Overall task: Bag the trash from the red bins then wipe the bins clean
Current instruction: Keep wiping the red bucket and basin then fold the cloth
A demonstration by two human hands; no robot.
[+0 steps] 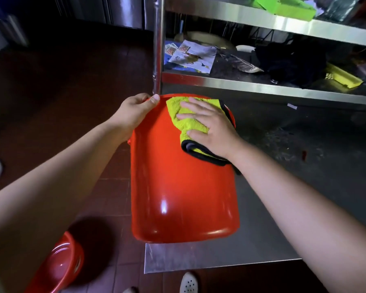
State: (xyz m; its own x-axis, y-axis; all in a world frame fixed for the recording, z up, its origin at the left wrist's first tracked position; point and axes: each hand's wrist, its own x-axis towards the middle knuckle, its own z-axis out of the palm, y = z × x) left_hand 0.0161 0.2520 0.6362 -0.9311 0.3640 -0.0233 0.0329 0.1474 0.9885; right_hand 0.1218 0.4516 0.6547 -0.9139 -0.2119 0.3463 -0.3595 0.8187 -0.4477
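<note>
Setting: dim kitchen with dark red floor tiles (112, 187) and a steel desk (262, 229) whose near corner juts toward the viewer.
Red bin: red bin (184, 197) lies tipped on its side over the desk's near-left corner, base toward the camera, rim away, next to the steel shelf post (157, 45).
Left hand: left hand (133, 113) grips the far rim of the bin, thumb on the outer wall, fingers curled over the edge and clamped on it.
Right hand: right hand (211, 127) lies flat, fingers straight and slightly apart, pressing a cloth onto the bin's upturned side.
Cloth: yellow-green cloth (184, 119) with a black border, folded, touching the bin wall near the rim under the palm.
Second bin: second red bin (59, 265) on the floor at lower left, opening facing up.
Shelves: steel shelf (262, 85) behind the desk carries papers (192, 56), a dark bundle and a yellow item (342, 77).
Feet: a white shoe (188, 283) shows at the bottom edge.
</note>
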